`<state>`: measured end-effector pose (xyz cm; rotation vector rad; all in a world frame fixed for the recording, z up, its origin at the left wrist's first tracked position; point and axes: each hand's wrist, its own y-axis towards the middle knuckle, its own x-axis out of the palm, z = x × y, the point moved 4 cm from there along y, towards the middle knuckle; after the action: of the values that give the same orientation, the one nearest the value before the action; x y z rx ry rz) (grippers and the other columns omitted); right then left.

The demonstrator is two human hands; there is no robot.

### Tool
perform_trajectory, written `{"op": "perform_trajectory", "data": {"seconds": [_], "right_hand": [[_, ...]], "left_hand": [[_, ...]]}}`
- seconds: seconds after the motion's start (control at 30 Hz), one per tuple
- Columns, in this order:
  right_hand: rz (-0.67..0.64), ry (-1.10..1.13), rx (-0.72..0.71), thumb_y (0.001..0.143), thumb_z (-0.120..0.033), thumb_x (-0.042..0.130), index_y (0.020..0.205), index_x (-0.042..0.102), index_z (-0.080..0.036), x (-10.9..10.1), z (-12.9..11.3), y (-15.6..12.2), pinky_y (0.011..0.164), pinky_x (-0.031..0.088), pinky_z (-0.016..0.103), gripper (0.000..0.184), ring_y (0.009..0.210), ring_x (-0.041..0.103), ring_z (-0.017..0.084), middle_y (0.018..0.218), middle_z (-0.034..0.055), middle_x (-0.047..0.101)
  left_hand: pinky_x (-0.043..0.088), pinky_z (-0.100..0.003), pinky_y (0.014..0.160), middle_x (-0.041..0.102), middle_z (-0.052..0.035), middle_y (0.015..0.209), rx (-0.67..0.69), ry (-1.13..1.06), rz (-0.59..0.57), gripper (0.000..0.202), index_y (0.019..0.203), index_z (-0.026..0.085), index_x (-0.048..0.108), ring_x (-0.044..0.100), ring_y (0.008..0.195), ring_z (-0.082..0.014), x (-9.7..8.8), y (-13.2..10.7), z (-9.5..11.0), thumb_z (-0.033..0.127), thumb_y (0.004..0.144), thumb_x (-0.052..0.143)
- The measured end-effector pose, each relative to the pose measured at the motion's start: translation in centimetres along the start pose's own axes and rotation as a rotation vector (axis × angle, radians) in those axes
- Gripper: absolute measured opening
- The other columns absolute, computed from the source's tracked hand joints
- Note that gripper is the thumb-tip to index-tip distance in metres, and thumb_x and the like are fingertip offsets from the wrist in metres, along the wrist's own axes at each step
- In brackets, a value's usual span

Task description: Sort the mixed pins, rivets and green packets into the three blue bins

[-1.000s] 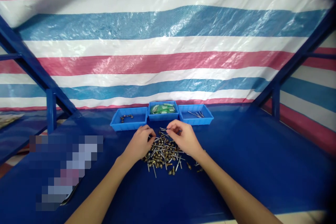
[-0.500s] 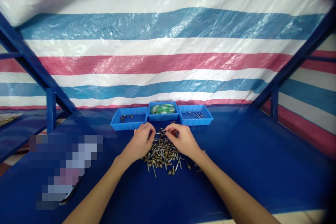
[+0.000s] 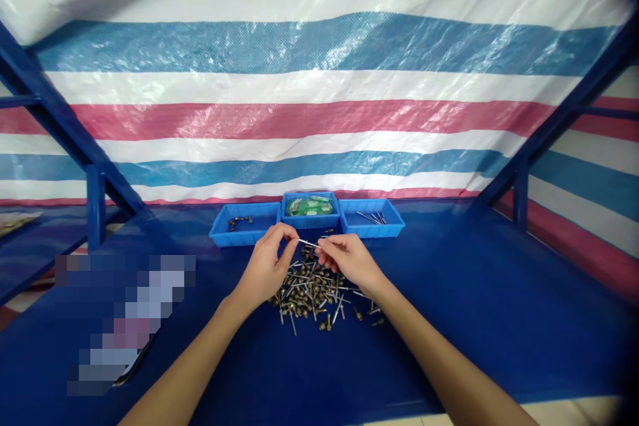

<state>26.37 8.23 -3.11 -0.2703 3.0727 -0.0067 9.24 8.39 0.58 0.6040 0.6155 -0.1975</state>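
A heap of small metal pins with brass heads [image 3: 312,296] lies on the blue table [image 3: 449,319]. Just above its far side, my left hand [image 3: 267,265] and my right hand [image 3: 347,258] each pinch one end of a single thin pin [image 3: 308,243], held level between them. Behind the hands stand three blue trays: the left tray [image 3: 242,231] holds a few dark brass pieces, the middle tray [image 3: 309,219] holds green and white packets, and the right tray [image 3: 372,226] holds a few thin silver pins.
A striped red, white and blue tarp [image 3: 309,80] hangs behind the table. Blue metal frame bars [image 3: 94,206] rise at the left and right [image 3: 522,193]. A blurred-out object [image 3: 120,319] lies on the table at the left.
Both hands have risen off the heap and drawn slightly apart, lifting one thin pin between their fingertips.
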Motion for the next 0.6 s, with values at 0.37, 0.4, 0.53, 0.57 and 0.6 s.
{"op": "perform_trajectory", "data": {"seconds": [0.37, 0.4, 0.53, 0.57, 0.6], "right_hand": [[-0.053, 0.115, -0.006, 0.079, -0.045, 0.066, 0.071, 0.067, -0.014, 0.09, -0.82, -0.51, 0.049, 0.039, 0.02, 0.032, 0.05, 0.052, 0.008, 0.063, 0.0014, 0.064], [-0.045, 0.116, -0.017, 0.079, -0.044, 0.067, 0.071, 0.066, -0.014, 0.01, -0.83, -0.49, 0.049, 0.04, 0.02, 0.031, 0.051, 0.052, 0.008, 0.063, 0.0014, 0.065], [-0.012, 0.131, -0.064, 0.075, -0.041, 0.07, 0.076, 0.067, -0.015, -0.26, -0.81, -0.29, 0.053, 0.046, 0.023, 0.026, 0.056, 0.057, 0.011, 0.068, 0.0023, 0.066], [-0.003, 0.126, -0.085, 0.075, -0.041, 0.071, 0.078, 0.067, -0.016, -0.3, -0.84, -0.24, 0.054, 0.047, 0.024, 0.026, 0.058, 0.058, 0.012, 0.068, 0.0023, 0.066], [0.01, 0.108, -0.114, 0.075, -0.04, 0.07, 0.078, 0.067, -0.016, -0.34, -0.93, -0.21, 0.055, 0.049, 0.025, 0.025, 0.059, 0.059, 0.013, 0.068, 0.0021, 0.066]], "left_hand": [[0.042, -0.03, 0.076, 0.059, -0.0039, 0.091, -0.026, -0.006, 0.001, 0.014, 0.09, 0.02, 0.054, 0.053, 0.082, -0.0175, -0.07, -0.1, 0.26, 0.026, 0.095, 0.044], [0.042, -0.03, 0.076, 0.06, -0.004, 0.091, -0.031, -0.007, -0.001, 0.014, 0.09, 0.02, 0.054, 0.054, 0.082, -0.0176, -0.05, -0.1, 0.25, 0.027, 0.095, 0.044], [0.042, -0.029, 0.075, 0.061, -0.0033, 0.09, -0.034, 0.001, -0.006, 0.014, 0.09, 0.02, 0.055, 0.054, 0.081, -0.0173, 0.02, -0.09, 0.29, 0.026, 0.095, 0.044], [0.042, -0.029, 0.074, 0.061, -0.003, 0.089, -0.033, 0.007, -0.008, 0.014, 0.089, 0.02, 0.056, 0.055, 0.081, -0.0172, 0.04, -0.09, 0.31, 0.026, 0.095, 0.044], [0.042, -0.029, 0.074, 0.061, -0.0028, 0.089, -0.033, 0.013, -0.01, 0.014, 0.089, 0.02, 0.056, 0.055, 0.081, -0.0171, 0.05, -0.1, 0.33, 0.026, 0.095, 0.044]]}}
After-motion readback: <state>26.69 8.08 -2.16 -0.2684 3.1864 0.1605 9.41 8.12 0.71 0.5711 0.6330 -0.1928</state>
